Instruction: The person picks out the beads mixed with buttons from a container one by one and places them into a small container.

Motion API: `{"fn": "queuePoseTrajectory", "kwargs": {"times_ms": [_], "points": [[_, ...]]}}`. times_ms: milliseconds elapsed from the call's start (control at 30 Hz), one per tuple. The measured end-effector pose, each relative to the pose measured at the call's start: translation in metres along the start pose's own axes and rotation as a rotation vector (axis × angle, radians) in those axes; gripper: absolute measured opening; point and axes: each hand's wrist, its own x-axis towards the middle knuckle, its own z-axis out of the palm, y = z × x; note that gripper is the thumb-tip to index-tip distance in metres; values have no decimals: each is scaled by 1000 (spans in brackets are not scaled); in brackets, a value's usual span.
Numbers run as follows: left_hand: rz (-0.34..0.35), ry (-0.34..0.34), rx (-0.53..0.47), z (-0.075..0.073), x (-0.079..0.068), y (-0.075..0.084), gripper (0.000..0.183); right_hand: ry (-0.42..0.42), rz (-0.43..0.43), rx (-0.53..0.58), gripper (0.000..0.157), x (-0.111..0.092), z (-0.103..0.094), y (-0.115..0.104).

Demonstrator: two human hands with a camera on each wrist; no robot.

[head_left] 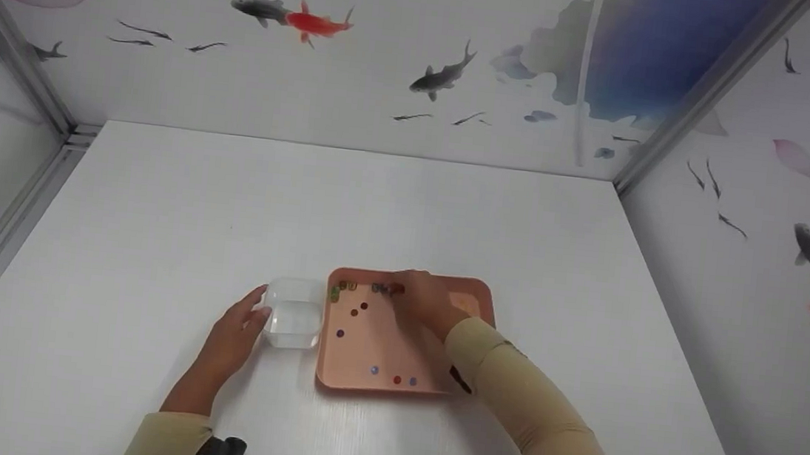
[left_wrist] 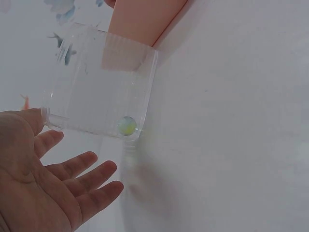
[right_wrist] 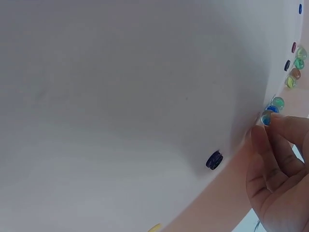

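My right hand (head_left: 424,300) reaches into the far side of a pink tray (head_left: 389,388). Thumb and index finger pinch a clear and blue glass marble (right_wrist: 266,118), which lies against other marbles along the tray's wall. Several more marbles (right_wrist: 290,81) line the same wall in the right wrist view. To the left of the tray stands a clear plastic container (head_left: 294,324); one greenish marble (left_wrist: 127,125) lies in it. My left hand (head_left: 237,330) touches the container's left side, its fingers spread and loosely bent in the left wrist view.
Small round coloured pieces lie scattered on the tray floor, among them a dark blue disc (right_wrist: 214,160) and a red piece (head_left: 397,380). The tray sits on a white table (head_left: 174,235). Panels printed with fish (head_left: 318,24) enclose its back and sides.
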Motion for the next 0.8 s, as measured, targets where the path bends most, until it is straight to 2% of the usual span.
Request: {"fn": "queuePoseTrajectory", "kwargs": {"times_ms": [233,500,800], "points": [[2,-5,-7,-1,-3,1,54,-20,12,17,36,0,-1,0],[1,2,-8,0,-2,0,53,9,4,160,29,0,-8,-3],[-4,3,-12,1,-1,0,54,40,-34,260,23,-2,-16,-4]]}}
